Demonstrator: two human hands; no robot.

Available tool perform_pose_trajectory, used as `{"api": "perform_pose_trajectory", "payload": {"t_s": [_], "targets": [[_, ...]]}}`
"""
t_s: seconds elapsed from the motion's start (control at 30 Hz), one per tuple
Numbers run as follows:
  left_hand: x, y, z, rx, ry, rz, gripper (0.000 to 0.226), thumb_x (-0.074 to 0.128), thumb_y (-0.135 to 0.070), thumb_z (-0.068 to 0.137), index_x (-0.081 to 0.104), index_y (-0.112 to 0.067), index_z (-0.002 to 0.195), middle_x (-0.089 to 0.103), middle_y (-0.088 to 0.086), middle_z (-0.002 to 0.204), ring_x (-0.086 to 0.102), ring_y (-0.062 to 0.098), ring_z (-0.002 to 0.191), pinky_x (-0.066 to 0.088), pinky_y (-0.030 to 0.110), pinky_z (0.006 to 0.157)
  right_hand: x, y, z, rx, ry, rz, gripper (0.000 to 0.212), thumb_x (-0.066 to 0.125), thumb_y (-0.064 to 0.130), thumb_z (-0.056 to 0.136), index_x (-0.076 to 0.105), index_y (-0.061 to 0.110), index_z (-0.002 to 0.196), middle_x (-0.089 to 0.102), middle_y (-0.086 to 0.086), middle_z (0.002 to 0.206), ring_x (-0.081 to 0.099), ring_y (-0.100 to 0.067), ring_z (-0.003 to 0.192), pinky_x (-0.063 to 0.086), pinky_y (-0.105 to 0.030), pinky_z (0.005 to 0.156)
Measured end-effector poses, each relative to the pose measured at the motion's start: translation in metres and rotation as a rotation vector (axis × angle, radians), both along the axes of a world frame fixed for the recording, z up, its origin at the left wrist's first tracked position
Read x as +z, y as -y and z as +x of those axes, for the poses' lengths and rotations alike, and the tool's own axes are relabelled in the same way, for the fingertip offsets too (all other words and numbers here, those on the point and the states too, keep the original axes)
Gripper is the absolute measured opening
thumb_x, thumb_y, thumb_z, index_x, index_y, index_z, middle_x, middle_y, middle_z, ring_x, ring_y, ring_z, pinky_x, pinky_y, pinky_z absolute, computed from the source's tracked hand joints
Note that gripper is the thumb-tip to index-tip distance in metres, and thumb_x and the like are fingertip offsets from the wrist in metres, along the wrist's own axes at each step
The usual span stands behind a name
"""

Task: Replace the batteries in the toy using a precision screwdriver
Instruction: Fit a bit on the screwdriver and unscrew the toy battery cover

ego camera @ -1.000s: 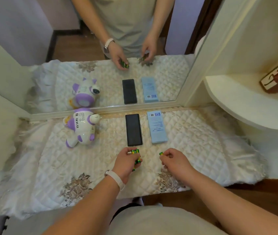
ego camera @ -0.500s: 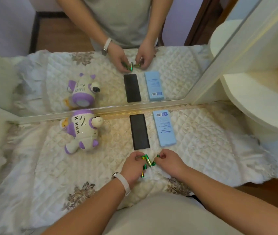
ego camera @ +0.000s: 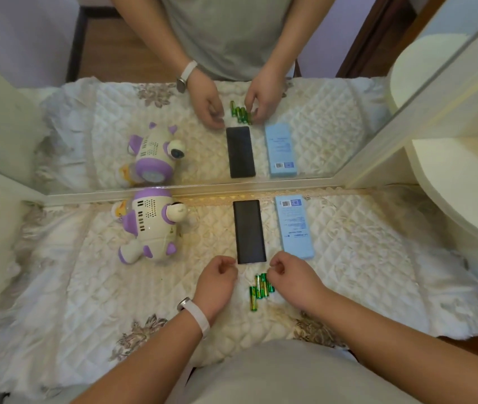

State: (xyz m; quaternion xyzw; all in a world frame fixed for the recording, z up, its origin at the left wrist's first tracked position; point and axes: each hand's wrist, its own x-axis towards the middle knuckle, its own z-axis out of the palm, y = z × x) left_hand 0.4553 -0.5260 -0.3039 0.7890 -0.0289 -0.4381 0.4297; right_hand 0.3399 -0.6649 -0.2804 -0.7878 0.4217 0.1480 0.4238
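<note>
A white and purple toy [ego camera: 150, 225] lies on its side on the quilted cloth [ego camera: 86, 287], at the left near the mirror. Several green batteries [ego camera: 256, 291] lie in a loose bunch on the cloth in front of me. My right hand [ego camera: 293, 278] has its fingertips pinched on the right-most battery of the bunch. To the left of the batteries my left hand [ego camera: 217, 279] hovers with curled fingers and nothing in it. A black flat case [ego camera: 249, 231] lies just beyond both hands. No screwdriver is visible.
A light blue box [ego camera: 294, 225] lies to the right of the black case. A mirror [ego camera: 334, 118] stands along the back edge and repeats the scene. A cream rounded shelf [ego camera: 465, 193] juts out at the right.
Both hands held the batteries above the cloth. The batteries now lie in a bunch on the cloth, and my left hand has let go and drawn off to the left.
</note>
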Motion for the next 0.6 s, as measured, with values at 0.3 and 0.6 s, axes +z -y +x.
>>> {"api": "perform_pose_trajectory", "payload": {"t_s": [0.3, 0.6], "targets": [[0.003, 0.04, 0.029, 0.054, 0.011, -0.03, 0.02, 0.054, -0.01, 0.092, 0.059, -0.017, 0.11, 0.065, -0.001, 0.096, 0.058, 0.011, 0.081, 0.045, 0.023, 0.068, 0.004, 0.008, 0.058, -0.051, -0.018, 0.006, 0.025, 0.057, 0.032, 0.088, 0.05, 0.019, 0.109, 0.062, 0.001, 0.099, 0.057, -0.014, 0.079, 0.039, -0.025, 0.057], [-0.003, 0.052, 0.043, 0.033, 0.002, -0.014, 0.033, 0.054, -0.044, 0.096, 0.063, -0.012, 0.095, 0.069, 0.005, 0.09, 0.065, 0.018, 0.081, 0.054, 0.037, 0.075, 0.002, 0.016, 0.077, -0.229, -0.012, 0.206, 0.024, 0.048, 0.037, 0.095, 0.051, 0.018, 0.108, 0.062, 0.001, 0.094, 0.062, -0.014, 0.085, 0.053, -0.032, 0.072]]}}
